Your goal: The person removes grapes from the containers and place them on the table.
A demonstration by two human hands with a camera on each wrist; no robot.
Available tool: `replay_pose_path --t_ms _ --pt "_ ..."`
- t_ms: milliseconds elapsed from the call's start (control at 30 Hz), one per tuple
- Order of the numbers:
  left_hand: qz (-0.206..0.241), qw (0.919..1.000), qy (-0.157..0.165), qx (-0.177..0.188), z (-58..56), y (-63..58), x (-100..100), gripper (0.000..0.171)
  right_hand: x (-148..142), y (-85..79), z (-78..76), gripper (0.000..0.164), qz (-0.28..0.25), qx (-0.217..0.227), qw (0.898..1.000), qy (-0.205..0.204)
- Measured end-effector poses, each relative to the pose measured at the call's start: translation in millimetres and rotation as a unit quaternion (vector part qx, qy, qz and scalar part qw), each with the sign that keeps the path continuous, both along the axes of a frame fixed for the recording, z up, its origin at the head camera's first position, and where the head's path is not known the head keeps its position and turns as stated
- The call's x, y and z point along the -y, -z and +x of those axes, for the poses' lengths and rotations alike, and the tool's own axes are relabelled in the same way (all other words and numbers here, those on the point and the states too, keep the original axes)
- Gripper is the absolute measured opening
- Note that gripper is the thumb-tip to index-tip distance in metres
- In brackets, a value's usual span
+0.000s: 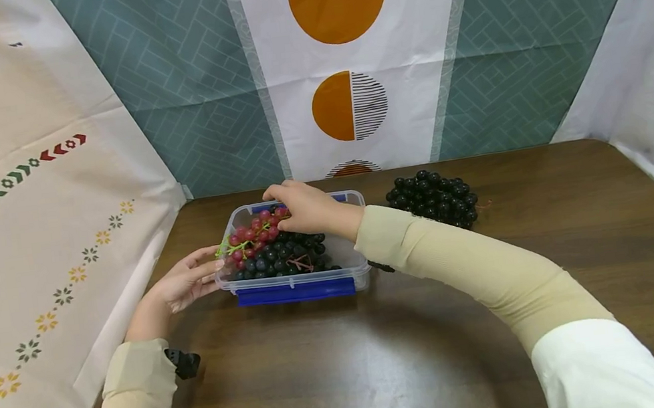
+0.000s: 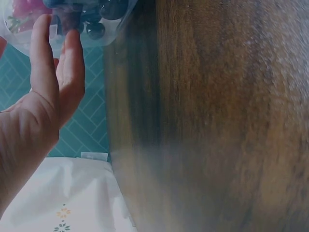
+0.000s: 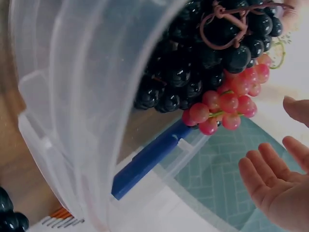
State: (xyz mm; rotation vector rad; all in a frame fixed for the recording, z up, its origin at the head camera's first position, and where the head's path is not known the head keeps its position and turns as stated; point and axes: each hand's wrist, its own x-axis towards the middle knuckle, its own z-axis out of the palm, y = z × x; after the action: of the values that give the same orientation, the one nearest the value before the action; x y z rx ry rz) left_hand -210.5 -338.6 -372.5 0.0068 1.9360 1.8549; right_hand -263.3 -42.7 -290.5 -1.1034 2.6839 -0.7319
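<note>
A clear plastic container with blue latches stands on the table. Inside it lie a bunch of red grapes with green stems and a bunch of black grapes with a brown stem. My left hand touches the container's left end, its fingers extended against the wall. Over the far side of the container, just above the red grapes, is my right hand. In the right wrist view its fingers are loosely spread, apart from the red grapes, and nothing shows in them.
Another bunch of black grapes lies on the brown table, right of the container. A dark thing peeks out under my right forearm, mostly hidden. Patterned cloths hang behind the table and at its left. A black device sits on my left wrist.
</note>
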Motion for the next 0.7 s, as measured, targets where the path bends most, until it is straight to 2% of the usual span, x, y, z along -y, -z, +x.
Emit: replay_pose_path --t_ms 200,467,600,700 --pt "-0.007 1.0 0.003 -0.003 1.1 -1.5 -0.9 0.07 12.3 -4.3 -3.4 0.053 0.064 -0.007 0.998 -0.005" --pt "0.006 1.0 -0.003 0.006 1.4 -1.4 -2.0 0.06 30.3 -5.6 -10.1 0.054 0.142 -0.012 0.988 -0.06" --pt "0.011 0.9999 -0.007 0.008 1.2 -0.2 -3.3 0.057 34.5 -4.4 -11.1 0.059 0.189 -0.023 0.98 -0.047" --pt "0.007 0.9999 -0.01 0.007 1.7 0.3 -2.7 0.046 37.9 -3.3 -11.7 0.061 0.212 -0.038 0.975 -0.043"
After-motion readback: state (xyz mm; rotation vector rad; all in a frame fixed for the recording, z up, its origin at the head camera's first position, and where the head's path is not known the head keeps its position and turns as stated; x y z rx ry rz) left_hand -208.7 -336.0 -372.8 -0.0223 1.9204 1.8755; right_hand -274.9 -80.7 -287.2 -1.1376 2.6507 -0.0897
